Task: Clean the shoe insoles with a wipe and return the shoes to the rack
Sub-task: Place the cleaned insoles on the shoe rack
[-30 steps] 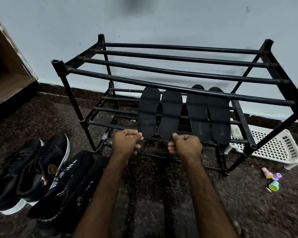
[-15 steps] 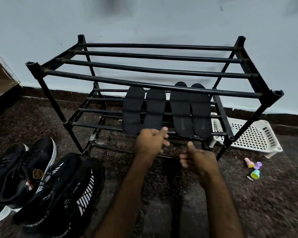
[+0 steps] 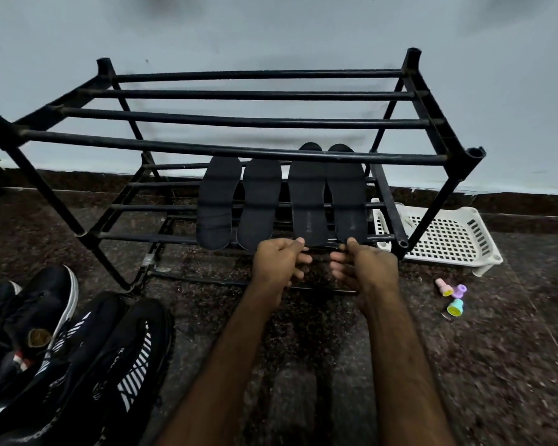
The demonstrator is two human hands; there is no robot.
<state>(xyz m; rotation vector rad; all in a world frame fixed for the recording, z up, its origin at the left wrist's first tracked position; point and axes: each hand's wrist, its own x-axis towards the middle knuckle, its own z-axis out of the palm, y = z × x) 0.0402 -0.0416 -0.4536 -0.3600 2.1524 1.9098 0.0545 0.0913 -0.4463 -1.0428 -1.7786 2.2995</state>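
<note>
Light is dim, flat and cool, turning the wall (image 3: 271, 27) grey-blue with faint smudged shadows behind the rack (image 3: 239, 149). The wide lens bows the rack's bars outward. The insoles (image 3: 306, 201) show almost no detail. The floor (image 3: 496, 365) and shoes (image 3: 120, 365) smear towards the edges.

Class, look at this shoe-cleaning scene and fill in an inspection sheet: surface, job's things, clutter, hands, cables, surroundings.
Surface: dark speckled stone floor.
Job's things: four black insoles lie across the lower bars of the black rack; black shoes sit on the floor at left; no wipe seen.
Clutter: three small pastel bottles on the floor at right; white perforated basket beside the rack's right end.
Hands: left hand and right hand, fingers curled, thumbs at the heel ends of the two right insoles; grip unclear.
Cables: nothing seen.
Surroundings: pale wall behind the rack.
</note>
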